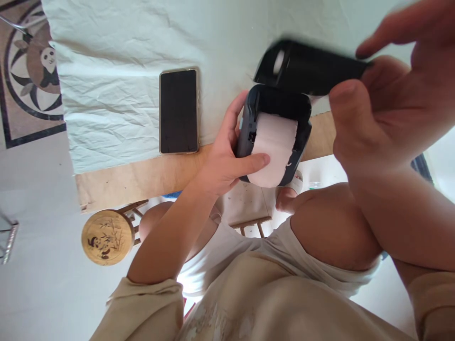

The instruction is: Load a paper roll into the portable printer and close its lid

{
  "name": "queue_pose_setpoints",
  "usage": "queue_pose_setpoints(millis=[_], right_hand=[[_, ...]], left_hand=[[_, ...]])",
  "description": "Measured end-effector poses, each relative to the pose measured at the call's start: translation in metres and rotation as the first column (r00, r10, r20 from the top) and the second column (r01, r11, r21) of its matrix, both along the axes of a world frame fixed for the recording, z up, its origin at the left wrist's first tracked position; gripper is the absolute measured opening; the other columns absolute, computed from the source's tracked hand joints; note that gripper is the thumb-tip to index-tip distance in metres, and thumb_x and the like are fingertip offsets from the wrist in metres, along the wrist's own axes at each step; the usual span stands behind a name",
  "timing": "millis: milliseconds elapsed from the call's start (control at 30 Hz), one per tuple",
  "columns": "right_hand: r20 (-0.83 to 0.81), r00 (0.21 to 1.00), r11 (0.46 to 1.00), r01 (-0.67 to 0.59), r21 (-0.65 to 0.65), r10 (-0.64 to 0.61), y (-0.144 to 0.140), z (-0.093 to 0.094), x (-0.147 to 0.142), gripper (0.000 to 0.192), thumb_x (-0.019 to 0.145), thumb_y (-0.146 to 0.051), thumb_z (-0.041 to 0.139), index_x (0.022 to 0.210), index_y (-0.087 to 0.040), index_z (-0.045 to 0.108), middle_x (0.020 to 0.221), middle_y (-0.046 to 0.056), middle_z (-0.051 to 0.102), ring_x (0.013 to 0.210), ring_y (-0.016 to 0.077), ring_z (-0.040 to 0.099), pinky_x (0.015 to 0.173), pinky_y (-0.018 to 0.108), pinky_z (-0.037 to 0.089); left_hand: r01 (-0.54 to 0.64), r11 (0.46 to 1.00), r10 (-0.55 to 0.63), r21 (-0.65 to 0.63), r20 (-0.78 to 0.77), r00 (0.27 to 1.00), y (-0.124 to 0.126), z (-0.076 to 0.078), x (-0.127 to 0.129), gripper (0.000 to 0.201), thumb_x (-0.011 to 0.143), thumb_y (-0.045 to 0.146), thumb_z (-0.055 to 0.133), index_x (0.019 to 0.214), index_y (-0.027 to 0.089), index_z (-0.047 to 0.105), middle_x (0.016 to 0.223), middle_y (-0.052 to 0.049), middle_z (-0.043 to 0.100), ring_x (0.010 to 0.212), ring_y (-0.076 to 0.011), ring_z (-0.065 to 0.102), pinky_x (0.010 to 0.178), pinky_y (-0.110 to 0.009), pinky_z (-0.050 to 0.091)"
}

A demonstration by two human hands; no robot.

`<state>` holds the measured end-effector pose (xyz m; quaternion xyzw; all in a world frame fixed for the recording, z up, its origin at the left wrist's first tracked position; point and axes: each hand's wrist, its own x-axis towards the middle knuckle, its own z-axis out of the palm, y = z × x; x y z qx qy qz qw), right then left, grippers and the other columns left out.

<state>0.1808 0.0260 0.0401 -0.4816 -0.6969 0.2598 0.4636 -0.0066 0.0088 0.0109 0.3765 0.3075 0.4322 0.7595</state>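
My left hand (231,158) is wrapped round a small dark portable printer (275,100) above the table's front edge. A white paper roll (276,142) sits in its open compartment, and my left thumb rests across the paper. Just above the compartment is a black cover (313,68) with a small pale oval opening, slightly blurred. My right hand (387,94) pinches the right end of this cover between thumb and fingers. Whether the cover is still joined to the printer body, I cannot tell.
A dark-screened phone (178,111) lies on the pale green cloth (117,52) to the left. The table's bare wooden edge (142,174) shows along the front. A round wooden stool (106,237) with a panda picture stands below left. My legs are under the table.
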Motion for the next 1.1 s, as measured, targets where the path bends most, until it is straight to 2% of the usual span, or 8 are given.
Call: queue_pose_setpoints(millis=[200,367,500,600,733,833,933,1100], right_hand=[[0.172,0.985,0.990,-0.056,0.130,0.033,-0.008,-0.004,-0.002,0.028,0.086,-0.040,0.056,0.095,-0.014,0.060,0.084,0.008,0.048,0.103,0.0078,0.049,0.066,0.016,0.045],[0.293,0.950,0.935,-0.196,0.295,0.107,-0.005,-0.005,-0.006,0.008,0.073,-0.011,0.062,0.076,-0.009,0.055,0.076,0.006,0.042,0.077,-0.0005,0.037,0.056,0.011,0.027],[0.321,0.940,0.941,-0.209,0.267,0.118,-0.004,-0.008,-0.006,0.005,0.074,-0.010,0.059,0.077,-0.009,0.055,0.080,0.007,0.041,0.077,0.0004,0.036,0.054,0.012,0.027],[0.316,0.945,0.956,-0.162,0.245,0.080,-0.006,-0.010,-0.005,0.009,0.078,-0.017,0.058,0.085,-0.012,0.059,0.085,0.009,0.042,0.090,0.0040,0.042,0.056,0.010,0.030],[0.213,0.971,0.995,-0.103,-0.014,0.103,-0.007,-0.013,-0.003,0.051,0.079,-0.037,0.064,0.124,-0.021,0.048,0.121,0.007,0.040,0.086,-0.0011,0.046,0.056,0.007,0.040],[0.084,0.952,0.927,-0.261,-0.268,0.293,-0.007,-0.016,-0.004,0.083,0.079,-0.054,0.060,0.141,-0.024,0.015,0.123,0.007,0.040,0.078,-0.0044,0.045,0.059,0.006,0.044],[-0.021,0.910,0.855,-0.397,-0.333,0.415,-0.006,-0.019,-0.006,0.080,0.082,-0.055,0.054,0.138,-0.020,0.009,0.116,0.006,0.041,0.085,-0.0021,0.046,0.065,0.007,0.046],[-0.056,0.911,0.845,-0.401,-0.355,0.409,-0.005,-0.018,-0.010,0.072,0.084,-0.051,0.053,0.136,-0.023,0.012,0.109,0.006,0.042,0.081,-0.0021,0.044,0.062,0.007,0.044]], left_hand=[[-0.022,1.000,0.021,0.002,0.066,0.998,0.003,-0.006,0.000,0.105,0.072,0.013,0.070,0.153,0.023,0.004,0.111,-0.006,0.057,0.089,-0.0114,0.058,0.078,-0.021,0.051],[-0.085,0.996,0.087,-0.026,0.070,0.994,0.001,-0.004,0.007,0.110,0.065,0.011,0.072,0.153,0.026,0.007,0.119,-0.007,0.056,0.084,-0.0115,0.059,0.068,-0.018,0.050],[-0.178,0.977,0.183,-0.115,0.033,0.983,-0.004,0.010,0.013,0.108,0.062,0.006,0.068,0.153,0.023,0.012,0.110,-0.004,0.058,0.080,-0.0101,0.058,0.070,-0.018,0.049],[-0.178,0.976,0.185,-0.127,0.044,0.982,-0.005,0.015,0.014,0.107,0.062,0.004,0.067,0.153,0.024,0.012,0.107,-0.003,0.058,0.079,-0.0090,0.057,0.070,-0.017,0.049],[-0.212,0.971,0.226,-0.112,0.129,0.966,-0.006,0.012,0.013,0.078,0.071,0.011,0.065,0.140,0.028,0.033,0.108,-0.002,0.061,0.086,-0.0090,0.060,0.073,-0.016,0.048],[-0.246,0.966,0.255,-0.085,0.120,0.960,-0.007,0.009,0.015,0.041,0.079,0.027,0.063,0.118,0.021,0.051,0.098,-0.004,0.063,0.078,-0.0097,0.060,0.063,-0.016,0.046],[-0.264,0.958,0.270,-0.107,0.047,0.962,-0.007,0.011,0.016,0.027,0.080,0.030,0.062,0.102,0.016,0.057,0.075,-0.002,0.057,0.059,-0.0058,0.052,0.050,-0.015,0.038],[-0.266,0.952,0.273,-0.151,0.029,0.961,-0.007,0.016,0.016,0.019,0.077,0.027,0.063,0.092,0.017,0.057,0.070,-0.001,0.054,0.053,-0.0046,0.048,0.047,-0.016,0.035]])
